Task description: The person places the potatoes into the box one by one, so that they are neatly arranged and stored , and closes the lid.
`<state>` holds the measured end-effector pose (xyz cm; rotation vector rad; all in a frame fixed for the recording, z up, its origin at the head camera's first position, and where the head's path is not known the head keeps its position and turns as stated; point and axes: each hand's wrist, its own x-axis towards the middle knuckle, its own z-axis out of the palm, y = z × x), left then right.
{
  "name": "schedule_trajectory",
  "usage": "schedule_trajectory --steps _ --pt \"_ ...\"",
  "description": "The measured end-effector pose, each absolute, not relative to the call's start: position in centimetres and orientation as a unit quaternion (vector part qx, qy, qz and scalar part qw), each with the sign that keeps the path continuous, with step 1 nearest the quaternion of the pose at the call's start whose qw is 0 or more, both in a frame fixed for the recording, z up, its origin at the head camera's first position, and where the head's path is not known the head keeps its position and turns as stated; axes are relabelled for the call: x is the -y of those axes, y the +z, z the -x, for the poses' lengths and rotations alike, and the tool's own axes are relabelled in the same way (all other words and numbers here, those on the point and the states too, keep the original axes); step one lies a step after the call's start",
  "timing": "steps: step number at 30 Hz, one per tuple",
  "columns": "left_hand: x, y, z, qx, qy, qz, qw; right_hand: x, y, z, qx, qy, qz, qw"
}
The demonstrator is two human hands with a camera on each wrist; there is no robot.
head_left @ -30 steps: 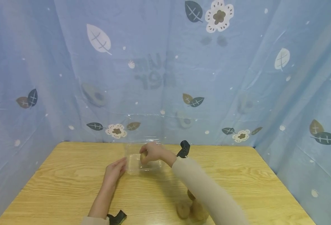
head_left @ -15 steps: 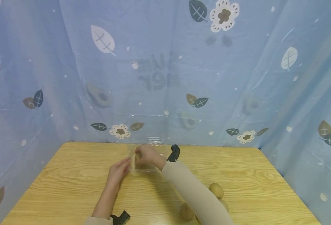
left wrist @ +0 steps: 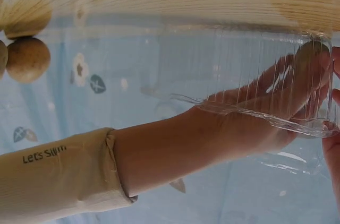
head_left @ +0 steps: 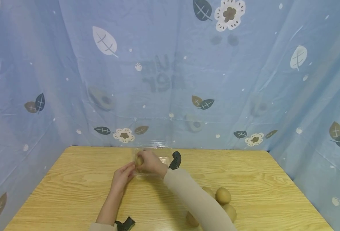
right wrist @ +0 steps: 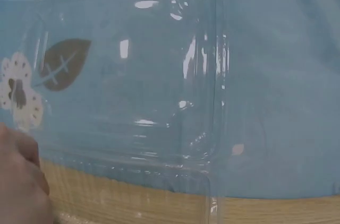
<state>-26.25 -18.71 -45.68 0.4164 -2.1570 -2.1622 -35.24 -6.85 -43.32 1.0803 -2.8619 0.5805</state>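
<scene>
Brown fuzzy kiwi gripped in curled fingers of right hand, inside clear plastic clamshell box near table's far edge. Left hand, fingers fairly straight, touches the box's left side. Step in hand: placing fruit. Next move likely calls for releasing it gently. Loose kiwis near table's front edge.

sleeves: beige, long | cuff print "Let's swim" | wrist mounts: black

Bare desk lies open left of the clear box. Loose kiwis crowd the near right. The raised lid blocks the far side.
</scene>
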Motion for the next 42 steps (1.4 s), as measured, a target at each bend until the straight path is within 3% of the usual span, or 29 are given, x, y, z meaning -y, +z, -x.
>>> schedule_trajectory --steps 10,19,28,42 --pt "18.9 -45.7 26.3 0.697 -0.704 -0.130 0.025 6.5 -43.6 35.0 0.916 0.224 -0.333 0.024" --pt "18.9 -45.8 26.4 0.698 -0.705 -0.120 0.018 4.4 -42.6 34.6 0.899 0.310 -0.308 -0.017" --pt "19.0 -45.8 26.4 0.690 -0.712 -0.131 0.018 0.9 -41.1 34.0 0.844 0.403 -0.349 -0.063" --pt "19.1 -46.1 26.7 0.690 -0.712 -0.128 0.011 -6.6 -39.3 31.3 0.850 0.346 -0.388 -0.079"
